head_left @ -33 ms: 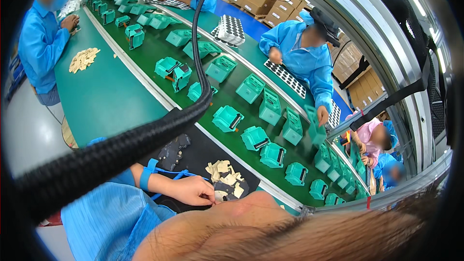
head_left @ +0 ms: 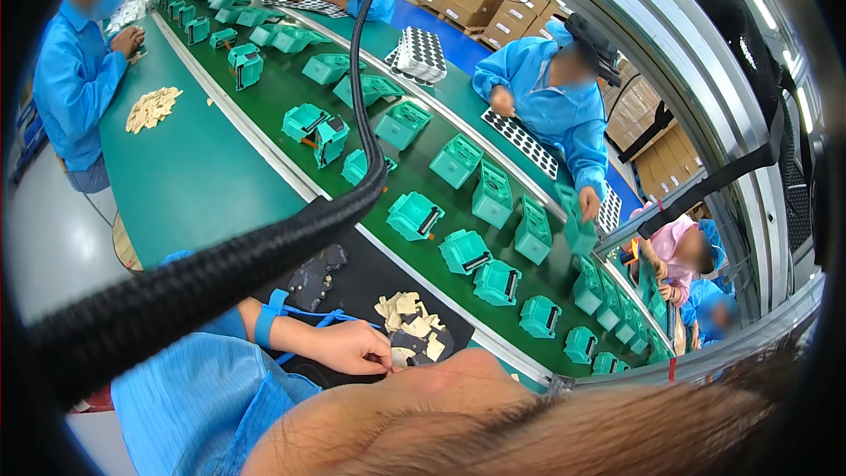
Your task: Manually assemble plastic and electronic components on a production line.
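Observation:
My left hand (head_left: 357, 348) comes in from the left over a dark mat, a blue band (head_left: 270, 317) round its wrist. Its thumb and fingers are closed in a pinch; what they hold, if anything, is too small to make out. Right beside the fingertips lies a small pale rounded piece (head_left: 402, 357). Just beyond is a loose heap of cream-coloured flat pieces (head_left: 407, 308), partly on dark sheet material. A blue cord (head_left: 330, 317) runs from near the wristband. The area below the fingertips is hidden, and my right hand does not show.
A green conveyor belt (head_left: 388, 251) carries several teal plastic housings (head_left: 414, 216) past the mat (head_left: 352, 251). A thick black braided cable (head_left: 220, 273) crosses the view. Opposite, a co-worker in blue (head_left: 555, 101) touches a housing. Another cream heap (head_left: 154, 110) lies at far left.
Across the belt, the co-worker's hand at the teal housing has shifted slightly upward in the picture. My left hand shows no visible movement.

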A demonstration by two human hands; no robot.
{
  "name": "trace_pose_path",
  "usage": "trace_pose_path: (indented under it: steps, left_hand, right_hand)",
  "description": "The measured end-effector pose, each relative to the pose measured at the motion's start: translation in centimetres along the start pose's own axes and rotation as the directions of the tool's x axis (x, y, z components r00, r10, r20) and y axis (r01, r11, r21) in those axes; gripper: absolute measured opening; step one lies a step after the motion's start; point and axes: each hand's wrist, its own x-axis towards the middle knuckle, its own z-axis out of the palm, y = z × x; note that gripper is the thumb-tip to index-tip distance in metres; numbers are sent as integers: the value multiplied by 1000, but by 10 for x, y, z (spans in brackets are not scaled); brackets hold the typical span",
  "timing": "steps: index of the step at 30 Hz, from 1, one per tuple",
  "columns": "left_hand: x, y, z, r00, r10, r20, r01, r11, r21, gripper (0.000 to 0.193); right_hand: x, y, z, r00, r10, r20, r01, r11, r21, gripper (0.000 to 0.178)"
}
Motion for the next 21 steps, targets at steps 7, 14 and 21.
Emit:
trace_pose_path:
  steps: [7,14,21]
  left_hand:
    - [-1,0,1,1000,-6,-13,6,1000,24,6]
    - [1,0,2,998,-3,56,3,1000,0,7]
    - [-2,2,-3,993,-98,-72,96,995,-23,11]
  right_hand:
    - [179,-47,-50,895,424,137,-425,905,-22,24]
    - [101,-52,-28,16,999,39,-990,11,139,28]
    - [183,-52,-48,866,482,132,-483,875,-25,24]
